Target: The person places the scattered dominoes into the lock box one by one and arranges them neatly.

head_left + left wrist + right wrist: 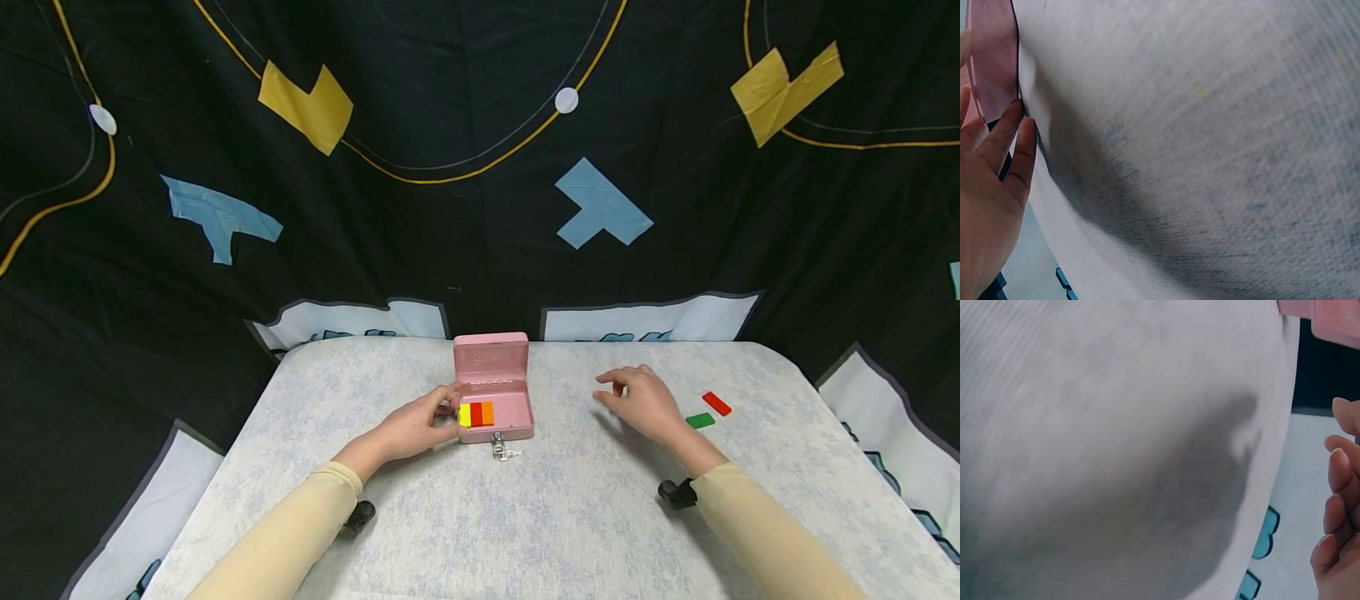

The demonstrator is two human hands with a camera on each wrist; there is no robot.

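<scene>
A small pink metal cash box [517,408] stands on the table with its lid [491,357] raised. Inside, along the left, a yellow block [465,415], a red block [476,414] and an orange block [488,413] lie side by side. My left hand [416,423] touches the box's left side, its outer fingers extended along the wall in the left wrist view. At the box's right, my right hand [637,402] hovers with loosely bent fingers and holds nothing. Beyond it lie a green block [700,420] and another red block [717,403], both flat.
A small padlock [498,443] hangs at the box's front, with keys [511,454] beside it. The table [570,533] has a pale mottled cover. Behind it hangs a dark cloth [480,242] with yellow and blue patches.
</scene>
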